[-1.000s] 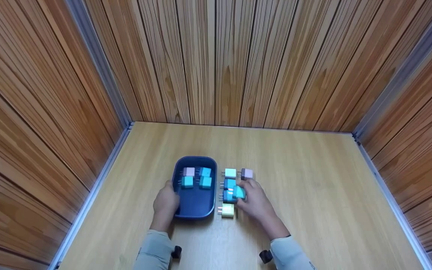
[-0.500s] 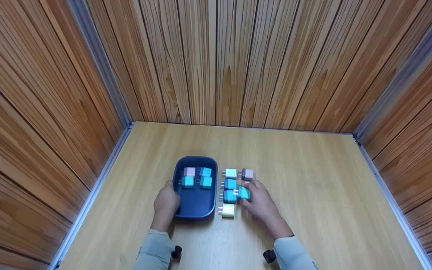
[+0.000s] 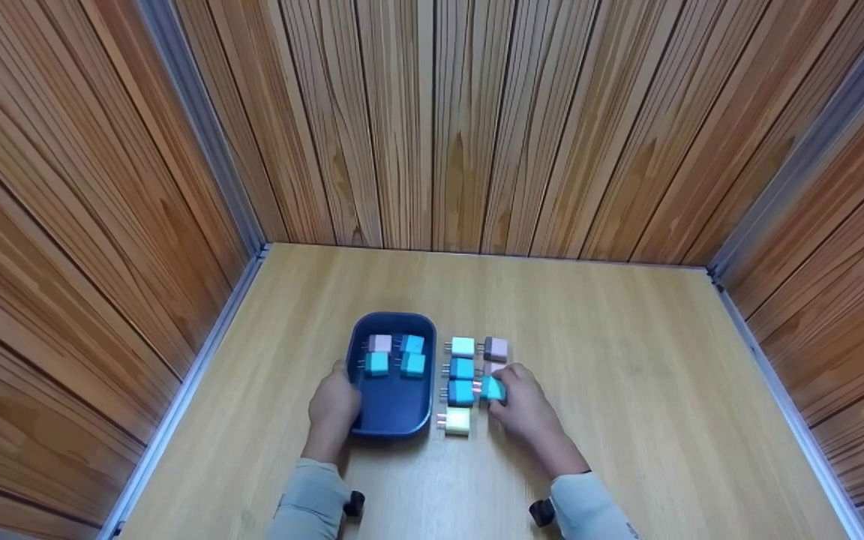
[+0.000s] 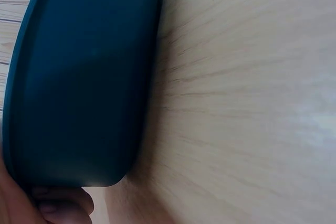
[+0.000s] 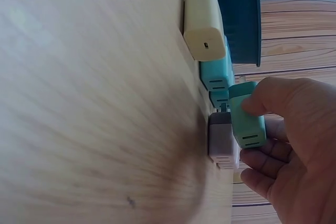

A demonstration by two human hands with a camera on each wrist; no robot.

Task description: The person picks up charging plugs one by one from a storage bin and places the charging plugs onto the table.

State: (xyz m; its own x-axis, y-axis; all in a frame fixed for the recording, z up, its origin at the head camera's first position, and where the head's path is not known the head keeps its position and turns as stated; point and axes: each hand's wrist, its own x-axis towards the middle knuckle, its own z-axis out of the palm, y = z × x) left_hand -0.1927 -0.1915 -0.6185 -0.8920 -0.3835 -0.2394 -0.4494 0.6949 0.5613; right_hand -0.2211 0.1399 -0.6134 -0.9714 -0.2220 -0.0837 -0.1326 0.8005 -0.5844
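My left hand (image 3: 334, 405) grips the left wall of a dark blue plastic bin (image 3: 391, 412), fingers curled at its edge in the left wrist view. Inside the bin lie several plug-in chargers, a lilac one (image 3: 379, 343) and teal or blue ones (image 3: 413, 365). My right hand (image 3: 526, 405) pinches a green-teal charger (image 5: 248, 121) between thumb and fingers, its slotted end toward the right wrist camera. It is held just right of a blue charger (image 3: 460, 393). Behind the held charger, a pinkish charger (image 3: 493, 368) is partly hidden by my fingers.
Right of the bin, chargers stand in a column: a pale mint one (image 3: 463, 347), blue ones and a cream-yellow one (image 3: 457, 421) nearest me. A lilac charger (image 3: 496, 349) begins a second column. Wooden panel walls (image 3: 432, 127) enclose the table (image 3: 612, 360).
My right hand has moved a little to the right with the green-teal charger, away from the blue ones, and a pinkish charger has come partly into view. My left hand stays on the bin.
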